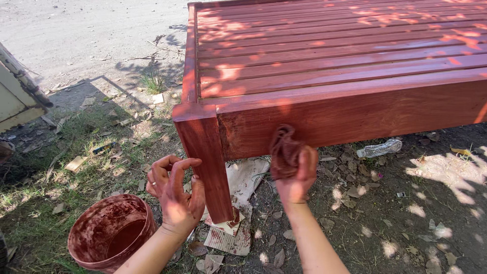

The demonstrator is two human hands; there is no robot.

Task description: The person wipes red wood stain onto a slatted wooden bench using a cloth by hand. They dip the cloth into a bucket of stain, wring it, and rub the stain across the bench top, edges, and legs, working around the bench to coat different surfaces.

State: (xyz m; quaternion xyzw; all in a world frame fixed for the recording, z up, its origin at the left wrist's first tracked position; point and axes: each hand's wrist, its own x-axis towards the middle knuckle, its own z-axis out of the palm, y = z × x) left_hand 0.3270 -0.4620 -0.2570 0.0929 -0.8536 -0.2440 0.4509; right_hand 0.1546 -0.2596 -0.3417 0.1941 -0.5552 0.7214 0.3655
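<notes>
Basically staining step in hand: right hand (299, 175), center frame, was clamped round a wadded rag (284, 149), fingers closed tight on it, rag top pressed vs the front rail (355, 119) of the bed frame (329, 56), just right of the leg (205, 162). Rag same red-brown as the wood, so prob loaded w/ stain. Judged: wiping the rail face, mid-pass; slats at top of frame already looked coated and glossy, rail and leg coloured too, so work seemed well along.

Left hand (175, 190), lower center-left, was open, fingers spread and curled, holding nothing; palm and fingers stained red. It hovered just beside the leg's left face, fingertips near it, contact couldn't be told for sure. Ring on one finger.

Bucket (111, 233), lower left, stood on the grass near the left wrist, inside smeared w/ stain, liquid level unclear. Paper scraps (238, 203) lay under the leg foot, splotched red.

Next move, as a guess: would call for steady rag pressure along the grain, even strokes to avoid streaks, and a re-dip at the bucket when the rag dried out. Risk: drips down the leg onto the paper.

Elsewhere: crushed plastic bottle (379, 148) on dirt under the rail, right of center; dry leaves around; sun dapple all over.
</notes>
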